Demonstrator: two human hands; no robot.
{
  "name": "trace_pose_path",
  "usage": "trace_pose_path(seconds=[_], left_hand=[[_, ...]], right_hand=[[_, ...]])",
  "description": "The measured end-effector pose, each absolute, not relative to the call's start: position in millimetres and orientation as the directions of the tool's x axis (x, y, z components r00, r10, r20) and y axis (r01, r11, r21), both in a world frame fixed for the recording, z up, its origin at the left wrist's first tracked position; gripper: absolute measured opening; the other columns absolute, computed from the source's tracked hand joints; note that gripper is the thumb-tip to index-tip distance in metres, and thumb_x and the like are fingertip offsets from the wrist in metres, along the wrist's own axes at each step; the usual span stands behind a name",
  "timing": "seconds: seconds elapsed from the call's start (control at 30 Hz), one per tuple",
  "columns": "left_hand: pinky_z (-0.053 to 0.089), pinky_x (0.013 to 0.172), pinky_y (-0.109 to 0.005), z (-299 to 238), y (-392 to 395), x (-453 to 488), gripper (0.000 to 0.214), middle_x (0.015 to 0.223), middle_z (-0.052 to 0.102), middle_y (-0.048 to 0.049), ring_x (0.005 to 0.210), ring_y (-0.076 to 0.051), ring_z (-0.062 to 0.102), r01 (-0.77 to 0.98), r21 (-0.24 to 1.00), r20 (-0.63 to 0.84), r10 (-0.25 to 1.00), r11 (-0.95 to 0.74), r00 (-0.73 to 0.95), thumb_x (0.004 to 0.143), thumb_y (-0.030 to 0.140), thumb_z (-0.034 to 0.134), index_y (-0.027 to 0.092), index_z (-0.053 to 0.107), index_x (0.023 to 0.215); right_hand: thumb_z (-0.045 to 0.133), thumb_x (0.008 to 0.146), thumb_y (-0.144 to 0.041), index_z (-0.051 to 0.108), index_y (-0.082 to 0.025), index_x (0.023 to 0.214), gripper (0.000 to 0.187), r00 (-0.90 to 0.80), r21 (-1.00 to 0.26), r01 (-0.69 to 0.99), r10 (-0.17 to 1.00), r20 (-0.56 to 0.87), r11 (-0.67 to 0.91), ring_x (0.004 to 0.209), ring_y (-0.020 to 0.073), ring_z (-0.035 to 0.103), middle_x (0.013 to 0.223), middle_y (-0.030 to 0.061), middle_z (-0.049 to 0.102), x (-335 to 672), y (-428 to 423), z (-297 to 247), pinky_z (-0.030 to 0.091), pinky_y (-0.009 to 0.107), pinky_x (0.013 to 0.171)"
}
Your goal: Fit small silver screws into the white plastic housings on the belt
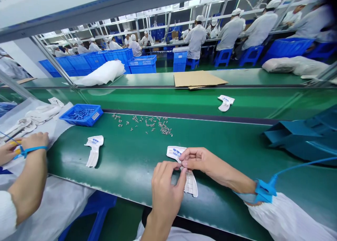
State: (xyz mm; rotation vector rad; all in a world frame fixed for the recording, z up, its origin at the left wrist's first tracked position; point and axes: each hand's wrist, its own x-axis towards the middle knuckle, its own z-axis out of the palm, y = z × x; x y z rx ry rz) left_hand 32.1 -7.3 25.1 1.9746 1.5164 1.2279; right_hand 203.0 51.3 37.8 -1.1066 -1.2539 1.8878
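Observation:
Over the green bench, my left hand [167, 186] and my right hand [198, 159] meet fingertip to fingertip, both closed in a pinch. Whatever lies between the fingertips is too small and covered to name. Directly beneath them is a white plastic shell half [191, 185] with blue parts in its wide end; my fingers hide its middle. Another white shell half [94, 153], also with blue parts, lies apart to the left. Small metal pieces [165, 128] are scattered in a loose band beyond my hands. A blue strap [263, 192] with a cord circles my right wrist.
A blue tray [83, 115] of small blue parts stands at the back left. Beside it, a co-worker's hand [35, 141] rests near white parts on a sheet. On the green conveyor [158, 99] lies another shell half [225, 103]. Teal bins [302, 135] stand right; cardboard [198, 79] lies beyond.

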Motion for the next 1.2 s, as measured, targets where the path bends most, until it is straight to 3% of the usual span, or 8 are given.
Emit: trace_pose_path(seconds=[0.13,0.23,0.3,0.47,0.67,0.93,1.2], left_hand=[[0.049,0.09,-0.039,26,-2,21,0.018,0.11,0.067,-0.0064,0.105,-0.023,0.06,0.638,0.67,0.325,0.922,-0.38,0.209,0.092,0.022,0.062,0.022,0.061,0.111],[0.039,0.109,-0.05,24,3,10,0.051,0.143,0.053,-0.0073,0.136,-0.031,0.041,0.683,0.574,0.206,0.887,-0.451,0.413,0.085,0.034,0.073,0.025,0.053,0.131],[0.035,0.113,-0.054,21,5,6,0.064,0.151,0.045,-0.0061,0.143,-0.034,0.031,0.704,0.53,0.147,0.869,-0.473,0.473,0.081,0.044,0.076,0.026,0.049,0.136],[0.036,0.113,-0.054,16,3,11,0.062,0.149,0.047,-0.0071,0.143,-0.034,0.033,0.761,0.502,0.119,0.904,-0.411,0.41,0.08,0.051,0.073,0.025,0.052,0.132],[0.037,0.113,-0.053,14,2,14,0.063,0.146,0.049,-0.008,0.141,-0.034,0.035,0.763,0.49,0.152,0.903,-0.422,0.402,0.079,0.049,0.075,0.023,0.051,0.131],[0.039,0.112,-0.053,13,2,14,0.062,0.145,0.051,-0.0079,0.141,-0.034,0.037,0.767,0.484,0.179,0.906,-0.421,0.384,0.079,0.05,0.075,0.023,0.053,0.129],[0.041,0.111,-0.052,9,2,15,0.062,0.144,0.052,-0.0081,0.14,-0.033,0.038,0.771,0.48,0.208,0.908,-0.418,0.362,0.078,0.051,0.075,0.023,0.053,0.129]], right_hand=[[0.081,0.072,-0.037,0.066,-0.017,0.09,0.031,-0.47,-0.943,0.02,0.829,-0.302,-0.332,0.068,0.0128,0.059,0.074,-0.0009,0.065,212,55,39,0.048,0.027,0.069],[0.076,0.076,-0.034,0.065,-0.017,0.091,0.025,-0.458,-0.961,0.176,0.847,-0.27,-0.212,0.07,0.0143,0.059,0.074,-0.0001,0.065,215,53,40,0.048,0.027,0.069],[0.071,0.08,-0.031,0.066,-0.018,0.092,0.019,-0.443,-0.948,0.293,0.862,-0.247,-0.122,0.069,0.0139,0.056,0.075,0.0003,0.065,214,49,41,0.046,0.026,0.066],[0.061,0.085,-0.026,0.067,-0.021,0.094,0.012,-0.41,-0.89,0.453,0.873,-0.263,-0.055,0.06,0.0115,0.045,0.078,-0.0009,0.066,206,38,42,0.036,0.024,0.056],[0.059,0.088,-0.031,0.067,-0.024,0.093,0.012,-0.342,-0.833,0.553,0.912,-0.225,0.002,0.062,0.0137,0.045,0.072,-0.0023,0.061,206,37,40,0.032,0.026,0.056],[0.059,0.088,-0.036,0.066,-0.022,0.091,0.015,-0.37,-0.873,0.484,0.893,-0.257,-0.051,0.06,0.0126,0.042,0.073,-0.0025,0.059,206,36,36,0.033,0.025,0.056],[0.056,0.09,-0.04,0.065,-0.023,0.089,0.019,-0.298,-0.822,0.569,0.928,-0.225,-0.016,0.059,0.0141,0.042,0.061,-0.0047,0.046,206,32,29,0.033,0.025,0.055]])
